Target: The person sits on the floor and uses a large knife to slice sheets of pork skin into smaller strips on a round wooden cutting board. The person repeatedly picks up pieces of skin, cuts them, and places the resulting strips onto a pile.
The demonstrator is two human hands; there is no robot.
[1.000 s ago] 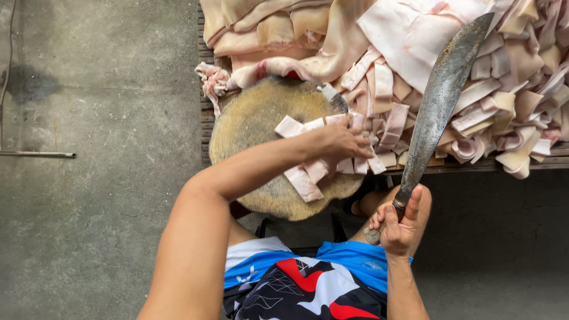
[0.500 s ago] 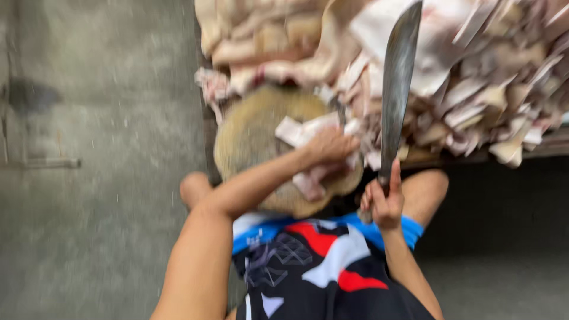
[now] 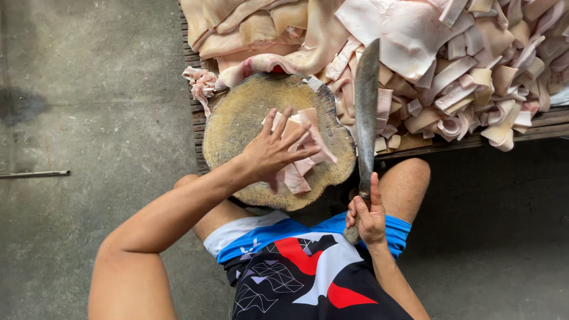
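- Our left hand [image 3: 269, 151] lies flat with fingers spread wide, pressing a small stack of pale skin strips [image 3: 302, 151] onto the round wooden chopping block [image 3: 237, 118].
- Our right hand [image 3: 367, 216] is closed around the handle of a long cleaver [image 3: 366, 106], blade raised just right of the block.
- Behind, a heap of cut strips and sheets [image 3: 450, 65] covers the low slatted platform [image 3: 192, 65].

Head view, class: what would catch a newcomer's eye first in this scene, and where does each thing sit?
First comes the long cleaver, raised upright in the right hand just right of centre. Next is the round wooden chopping block in the middle, where the left hand presses on a few pale meat strips. Behind them, a big heap of pale slabs and cut strips fills the top right, on a slatted platform.
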